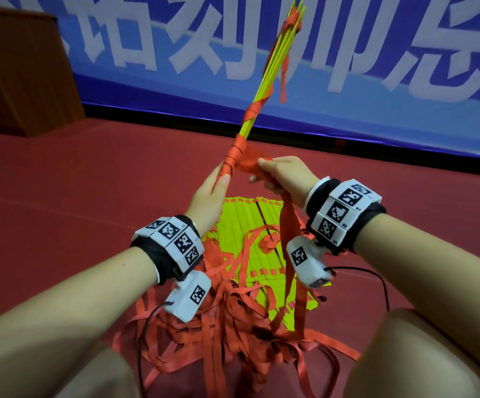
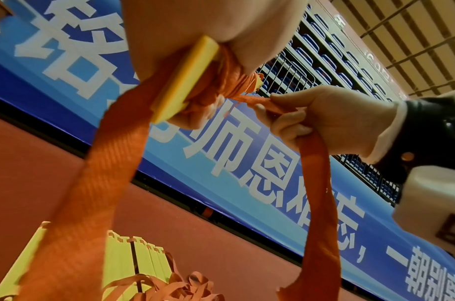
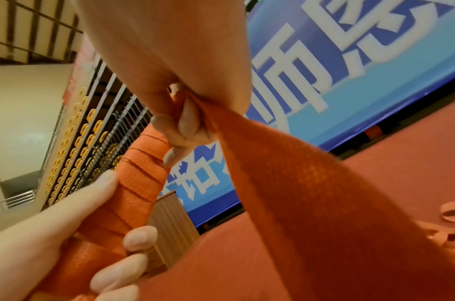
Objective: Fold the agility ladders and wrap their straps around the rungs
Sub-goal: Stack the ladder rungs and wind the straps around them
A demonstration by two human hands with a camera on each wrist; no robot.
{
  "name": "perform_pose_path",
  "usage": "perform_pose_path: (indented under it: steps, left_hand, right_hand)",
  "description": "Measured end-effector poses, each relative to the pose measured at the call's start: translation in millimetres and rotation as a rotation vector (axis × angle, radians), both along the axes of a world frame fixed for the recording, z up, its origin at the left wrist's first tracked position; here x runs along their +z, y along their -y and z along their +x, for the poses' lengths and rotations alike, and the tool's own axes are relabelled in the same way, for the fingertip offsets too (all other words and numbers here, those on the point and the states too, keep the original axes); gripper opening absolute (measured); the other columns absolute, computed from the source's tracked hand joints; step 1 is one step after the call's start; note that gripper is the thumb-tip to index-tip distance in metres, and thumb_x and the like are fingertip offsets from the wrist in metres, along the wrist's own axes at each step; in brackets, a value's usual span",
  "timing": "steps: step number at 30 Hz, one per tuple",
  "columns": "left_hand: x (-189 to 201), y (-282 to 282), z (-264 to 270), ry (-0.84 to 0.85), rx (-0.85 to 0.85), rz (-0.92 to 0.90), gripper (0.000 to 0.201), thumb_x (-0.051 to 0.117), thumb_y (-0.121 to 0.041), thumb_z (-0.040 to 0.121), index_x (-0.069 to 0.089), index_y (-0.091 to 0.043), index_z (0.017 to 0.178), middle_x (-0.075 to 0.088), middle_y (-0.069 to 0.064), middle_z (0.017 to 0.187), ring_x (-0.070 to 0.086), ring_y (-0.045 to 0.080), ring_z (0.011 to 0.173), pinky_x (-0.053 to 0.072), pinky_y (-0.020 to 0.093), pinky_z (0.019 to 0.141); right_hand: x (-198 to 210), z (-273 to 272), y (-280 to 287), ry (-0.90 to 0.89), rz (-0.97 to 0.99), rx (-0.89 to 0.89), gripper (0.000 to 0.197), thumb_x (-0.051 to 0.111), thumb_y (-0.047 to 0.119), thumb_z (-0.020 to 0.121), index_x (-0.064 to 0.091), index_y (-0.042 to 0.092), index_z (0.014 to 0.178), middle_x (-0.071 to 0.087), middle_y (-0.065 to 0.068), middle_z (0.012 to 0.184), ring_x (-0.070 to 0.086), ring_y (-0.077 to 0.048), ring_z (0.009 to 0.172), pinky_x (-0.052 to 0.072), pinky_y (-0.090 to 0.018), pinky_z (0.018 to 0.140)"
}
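Observation:
A bundle of yellow rungs (image 1: 273,67) slants up and away from me, its lower end bound in coils of orange strap (image 1: 234,152). My left hand (image 1: 211,191) grips that wrapped lower end (image 3: 133,183), thumb along the coils. My right hand (image 1: 279,175) pinches the loose orange strap (image 1: 286,222) just right of the bundle, and the strap hangs down from the fist (image 2: 319,183). The yellow butt end of the rungs (image 2: 187,79) shows under my left palm. A second ladder of flat yellow rungs (image 1: 247,222) lies on the floor beneath my hands.
A tangle of orange straps (image 1: 233,320) covers the red floor (image 1: 89,182) between my knees. A blue banner with white characters (image 1: 405,81) runs along the back. A wooden cabinet (image 1: 17,67) stands at the far left.

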State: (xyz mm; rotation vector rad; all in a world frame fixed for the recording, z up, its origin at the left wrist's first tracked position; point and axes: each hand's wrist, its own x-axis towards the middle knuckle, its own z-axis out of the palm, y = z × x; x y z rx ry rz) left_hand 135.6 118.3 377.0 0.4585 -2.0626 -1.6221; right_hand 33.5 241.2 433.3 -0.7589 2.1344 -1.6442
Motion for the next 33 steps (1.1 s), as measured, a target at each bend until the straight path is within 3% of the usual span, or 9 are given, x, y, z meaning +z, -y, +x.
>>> perform_pose_path:
  steps: [2, 3, 6, 15, 17, 22, 25, 28, 33]
  left_hand:
    - [2, 1, 2, 0.005, 0.023, -0.054, 0.042, 0.037, -0.035, 0.104, 0.035, -0.040, 0.146, 0.058, 0.024, 0.126, 0.062, 0.036, 0.103, 0.052, 0.042, 0.085]
    - [1, 2, 2, -0.001, 0.035, -0.092, 0.043, 0.037, -0.034, 0.104, 0.035, -0.039, 0.147, 0.057, 0.022, 0.129, 0.064, 0.028, 0.098, 0.052, 0.035, 0.084]
    - [-2, 5, 2, 0.072, 0.092, -0.295, 0.049, 0.042, -0.041, 0.101, 0.029, -0.046, 0.148, 0.059, 0.004, 0.097, 0.054, 0.008, 0.067, 0.044, 0.021, 0.058]
    - [-10, -6, 12, 0.142, 0.189, -0.714, 0.050, 0.040, -0.034, 0.102, 0.025, -0.044, 0.149, 0.041, 0.005, 0.103, 0.045, 0.032, 0.109, 0.037, 0.037, 0.090]
    - [-13, -10, 11, 0.045, 0.151, -0.658, 0.059, 0.047, -0.025, 0.100, 0.022, -0.038, 0.151, 0.041, 0.006, 0.102, 0.044, 0.032, 0.108, 0.037, 0.037, 0.093]
    - [-5, -17, 9, -0.088, 0.040, -0.415, 0.084, 0.064, -0.010, 0.088, 0.017, -0.034, 0.153, 0.056, 0.007, 0.127, 0.057, 0.019, 0.109, 0.042, 0.025, 0.088]
    - [1, -17, 10, -0.155, -0.036, -0.163, 0.071, 0.066, -0.009, 0.081, 0.039, -0.036, 0.141, 0.063, -0.003, 0.094, 0.060, 0.007, 0.074, 0.052, 0.027, 0.074]
    - [4, -21, 13, -0.169, -0.161, 0.091, 0.061, 0.059, -0.002, 0.085, 0.044, -0.046, 0.124, 0.063, 0.001, 0.096, 0.063, 0.021, 0.084, 0.058, 0.047, 0.082]
    - [3, -19, 14, -0.173, -0.206, 0.047, 0.079, 0.041, 0.012, 0.090, 0.024, -0.045, 0.142, 0.063, 0.002, 0.092, 0.056, 0.017, 0.054, 0.046, 0.026, 0.048]
  right_hand:
    - [0, 1, 2, -0.037, 0.037, -0.015, 0.039, 0.046, 0.023, 0.100, 0.067, 0.010, 0.069, 0.055, -0.024, 0.082, 0.032, -0.015, 0.047, 0.023, -0.019, 0.037]
    - [1, 2, 2, -0.041, 0.042, -0.015, 0.040, 0.045, 0.022, 0.101, 0.068, 0.010, 0.070, 0.054, -0.023, 0.081, 0.032, -0.015, 0.046, 0.023, -0.019, 0.037]
    - [2, 6, 5, -0.030, 0.002, -0.041, 0.043, 0.040, 0.017, 0.102, 0.065, 0.009, 0.068, 0.054, -0.028, 0.080, 0.033, -0.013, 0.041, 0.026, -0.018, 0.036]
    - [-8, 2, 11, -0.083, -0.141, -0.210, 0.035, 0.053, 0.026, 0.097, 0.051, 0.013, 0.064, 0.045, -0.005, 0.049, 0.035, -0.012, 0.037, 0.029, -0.021, 0.042]
    - [-10, 2, 11, -0.091, -0.251, -0.213, 0.010, 0.055, 0.014, 0.094, 0.061, 0.012, 0.087, 0.050, -0.010, 0.058, 0.037, -0.011, 0.038, 0.030, -0.022, 0.043]
    - [-7, 4, 10, -0.099, -0.428, -0.174, 0.049, 0.052, -0.002, 0.091, 0.050, 0.016, 0.137, 0.047, -0.001, 0.058, 0.036, -0.006, 0.038, 0.031, -0.017, 0.040]
    - [-1, 10, 13, -0.101, -0.490, -0.063, 0.053, 0.049, -0.006, 0.093, 0.045, 0.015, 0.141, 0.044, 0.002, 0.060, 0.035, -0.005, 0.041, 0.030, -0.015, 0.041]
    - [1, 14, 15, -0.054, -0.562, -0.011, 0.052, 0.046, -0.009, 0.094, 0.043, 0.013, 0.141, 0.043, -0.001, 0.063, 0.033, -0.005, 0.040, 0.030, -0.015, 0.041]
    - [5, 6, 9, -0.128, -0.323, -0.014, 0.023, 0.051, -0.001, 0.094, 0.062, 0.005, 0.114, 0.051, 0.001, 0.052, 0.038, -0.003, 0.037, 0.031, -0.014, 0.039]
